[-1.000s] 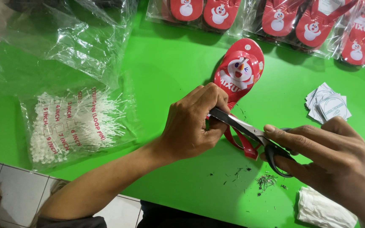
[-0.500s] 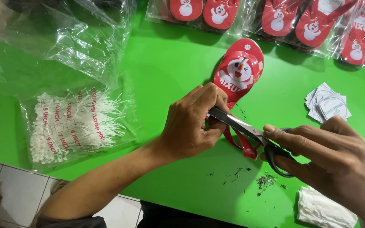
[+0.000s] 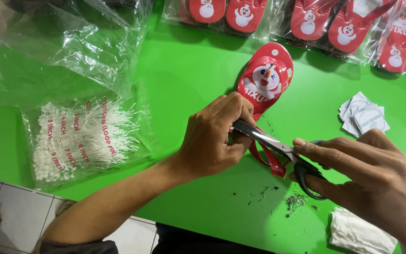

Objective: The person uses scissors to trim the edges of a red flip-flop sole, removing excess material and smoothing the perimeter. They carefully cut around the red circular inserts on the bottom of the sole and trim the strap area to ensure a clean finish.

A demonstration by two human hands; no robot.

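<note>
Sandal [image 3: 268, 77] on green table [image 3: 189, 70], scissors [image 3: 283, 153] at its strap.
Left grip [image 3: 214, 136] pinches sandal; right grip [image 3: 367, 174] clamps scissors.

Left hand [image 3: 214, 138] pinches red sandal [image 3: 265, 82]; right hand [image 3: 367, 174] holds scissors [image 3: 283, 150], blades seemingly open.

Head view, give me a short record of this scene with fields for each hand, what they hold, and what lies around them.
left hand: left hand grips the strap end of the red sandal, fingers curled over it
right hand: right hand works the black-handled scissors, blades at the sandal's strap
surface: green table
beside the left arm: clear bag of white loop pins
near the right hand: stack of paper tags; white cloth; dark trimmings
far edge: bagged red sandals
</note>
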